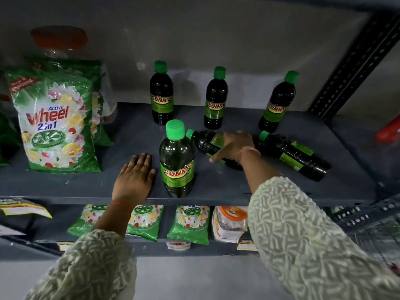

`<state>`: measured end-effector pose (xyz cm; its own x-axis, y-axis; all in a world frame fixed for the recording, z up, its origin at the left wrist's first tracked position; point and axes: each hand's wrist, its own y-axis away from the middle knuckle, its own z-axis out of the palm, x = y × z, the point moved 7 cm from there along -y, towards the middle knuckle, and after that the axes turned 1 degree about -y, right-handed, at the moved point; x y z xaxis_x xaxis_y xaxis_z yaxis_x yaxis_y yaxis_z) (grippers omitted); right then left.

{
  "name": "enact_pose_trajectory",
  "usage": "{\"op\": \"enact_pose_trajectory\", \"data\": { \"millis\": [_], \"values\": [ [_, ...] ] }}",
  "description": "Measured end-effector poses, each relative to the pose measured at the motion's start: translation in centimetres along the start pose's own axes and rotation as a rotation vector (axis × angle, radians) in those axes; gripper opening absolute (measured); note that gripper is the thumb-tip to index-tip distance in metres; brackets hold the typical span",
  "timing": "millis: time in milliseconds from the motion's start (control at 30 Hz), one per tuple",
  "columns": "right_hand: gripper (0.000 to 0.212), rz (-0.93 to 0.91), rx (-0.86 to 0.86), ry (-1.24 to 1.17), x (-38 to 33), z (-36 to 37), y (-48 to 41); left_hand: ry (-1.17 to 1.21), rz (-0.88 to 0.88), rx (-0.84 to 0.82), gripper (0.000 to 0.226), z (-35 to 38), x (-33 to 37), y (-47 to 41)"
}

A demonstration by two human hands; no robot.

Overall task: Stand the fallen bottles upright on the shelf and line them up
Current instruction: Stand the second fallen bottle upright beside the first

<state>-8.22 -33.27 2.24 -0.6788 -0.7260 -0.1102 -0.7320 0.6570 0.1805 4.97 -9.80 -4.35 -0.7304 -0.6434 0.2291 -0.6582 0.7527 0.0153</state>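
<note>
Right hand [232,146] is wrapped over the mid-body of one fallen dark plastic bottle with green cap and green label [207,142] on the grey shelf board [129,135]; a second fallen bottle [294,154] lies just beside it, four others stand. Left hand [134,178] is flat on the shelf, palm down, gripping nothing. Bottles look full, so likely heavy-ish, rigid and slick; I'd grip the labelled waist, not the cap.
</note>
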Motion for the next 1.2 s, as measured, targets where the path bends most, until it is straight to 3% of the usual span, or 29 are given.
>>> {"op": "enact_pose_trajectory", "data": {
  "millis": [100, 200, 300, 433, 700, 900, 1033, 1067, 1133, 1200],
  "values": [
    [0.074, -0.015, 0.284, -0.104, -0.2, -0.8, 0.8, -0.006, -0.011, 0.016, 0.059, 0.0, -0.1, 0.0],
    [0.074, 0.054, 0.549, -0.502, 0.1, -1.5, 2.2, -0.021, -0.010, 0.028, 0.058, -0.1, 0.0, 0.0],
    [0.075, 0.173, 0.676, -0.946, 0.4, -0.5, 3.1, -0.034, -0.006, 0.033, 0.065, -0.2, 0.0, 0.0],
    [0.083, 0.286, 0.809, -1.152, 0.4, 1.0, 4.3, -0.021, -0.021, 0.036, 0.070, -0.2, 0.0, 0.1],
    [0.096, 0.271, 0.817, -0.984, -0.1, 2.0, 4.9, -0.015, -0.026, 0.026, 0.068, -0.3, 0.1, 0.1],
    [0.094, 0.114, 0.682, -1.113, 0.4, 3.0, 4.8, -0.017, -0.026, 0.019, 0.068, -0.2, 0.0, 0.1],
    [0.118, 0.169, 0.552, -1.029, 0.2, 3.6, 4.4, -0.012, -0.023, 0.029, 0.053, -0.3, 0.0, 0.1],
    [0.115, 0.151, 0.571, -1.002, 0.1, 3.2, 4.4, -0.010, -0.022, 0.029, 0.053, -0.3, 0.0, 0.1],
    [0.091, 0.089, 0.613, -1.076, 0.3, 2.7, 4.5, -0.009, -0.024, 0.027, 0.053, -0.4, 0.1, 0.1],
    [0.068, 0.073, 0.544, -1.226, 1.2, 3.3, 4.3, -0.009, -0.027, 0.024, 0.052, -0.4, 0.0, 0.1]
  ]
}}
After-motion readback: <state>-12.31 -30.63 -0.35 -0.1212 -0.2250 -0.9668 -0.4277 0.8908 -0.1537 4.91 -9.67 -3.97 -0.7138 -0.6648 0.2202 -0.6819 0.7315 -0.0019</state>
